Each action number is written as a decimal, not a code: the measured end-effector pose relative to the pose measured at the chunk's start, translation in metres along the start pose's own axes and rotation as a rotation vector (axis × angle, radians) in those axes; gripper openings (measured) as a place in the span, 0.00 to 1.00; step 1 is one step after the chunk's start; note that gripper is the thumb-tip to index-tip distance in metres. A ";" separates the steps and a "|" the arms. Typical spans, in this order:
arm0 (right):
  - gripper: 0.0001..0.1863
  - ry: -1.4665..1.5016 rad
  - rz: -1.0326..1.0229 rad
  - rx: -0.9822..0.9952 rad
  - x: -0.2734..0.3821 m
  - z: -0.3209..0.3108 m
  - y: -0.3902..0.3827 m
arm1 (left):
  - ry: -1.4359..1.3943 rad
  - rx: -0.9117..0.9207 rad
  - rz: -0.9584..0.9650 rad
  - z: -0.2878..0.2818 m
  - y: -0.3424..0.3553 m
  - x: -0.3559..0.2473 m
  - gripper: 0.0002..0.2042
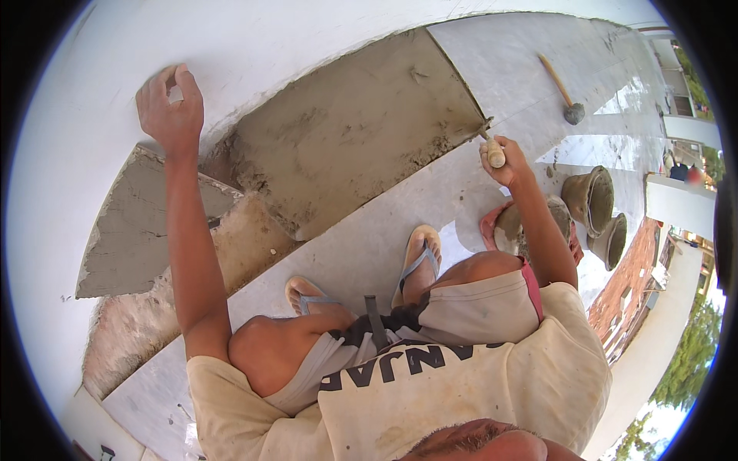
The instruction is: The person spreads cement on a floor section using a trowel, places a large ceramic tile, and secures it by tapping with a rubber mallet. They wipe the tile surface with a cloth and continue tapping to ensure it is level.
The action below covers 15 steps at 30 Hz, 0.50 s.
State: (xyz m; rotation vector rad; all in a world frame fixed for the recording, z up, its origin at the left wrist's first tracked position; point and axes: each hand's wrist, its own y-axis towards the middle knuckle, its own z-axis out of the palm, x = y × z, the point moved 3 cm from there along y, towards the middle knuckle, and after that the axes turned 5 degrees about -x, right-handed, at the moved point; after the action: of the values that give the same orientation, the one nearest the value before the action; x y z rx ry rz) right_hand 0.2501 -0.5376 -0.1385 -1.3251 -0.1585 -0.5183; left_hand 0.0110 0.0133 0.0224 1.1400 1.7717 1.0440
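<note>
A wet, grey-brown, roughly four-sided bed of mortar [354, 107] is spread between a smooth white wall [254, 46] and smooth pale-grey floor tiles [507, 61]. At its near right corner, a small trowel [495, 156] with a rounded, mortar-stained handle is gripped in the right hand [506, 167]; the fingers are wrapped around the handle, and the metal end is pointed away, toward the tile edge. The left hand [171, 107] is held at the far left, in front of the wall, loosely curled and part-open, with nothing seen in it; whether the wall is touched by its fingers cannot be told from this angle.

The edge would probably be best worked with the blade drawn lightly along the tile line, so that the border is left straight, the surface level and the tiles unsmeared. The crumbly left end would likely deserve the same care.

Below the left hand, a flat, jagged-edged grey slab [131, 238] is set beside the wall, next to a strip of bare orange-brown ground [250, 238]. Blue-strapped sandals [419, 265] are planted on the nearer tiles. To the right, a reddish basin [487, 229] is partly hidden by the right forearm; just beyond, two mortar-stained buckets [588, 203] are placed, and farther up lies a wooden-handled mallet with a dark head [573, 114].
</note>
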 end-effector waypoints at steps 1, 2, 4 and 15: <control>0.16 -0.037 -0.011 -0.024 -0.008 0.004 -0.001 | -0.008 -0.005 0.005 0.001 0.000 0.000 0.04; 0.16 -0.074 -0.023 -0.048 -0.016 0.008 -0.001 | -0.017 -0.010 0.010 0.001 0.000 0.000 0.03; 0.16 -0.135 -0.039 -0.050 -0.040 0.016 -0.008 | -0.006 -0.016 0.018 0.001 0.000 0.000 0.03; 0.16 -0.280 0.097 0.027 -0.127 0.060 -0.091 | -0.016 -0.073 0.042 0.010 -0.005 0.006 0.04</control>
State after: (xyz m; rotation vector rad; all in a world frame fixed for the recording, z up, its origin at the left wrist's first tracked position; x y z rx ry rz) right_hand 0.1093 -0.4595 -0.0937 -1.3672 -0.3294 -0.2464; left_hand 0.0166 0.0201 0.0136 1.1414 1.6898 1.1119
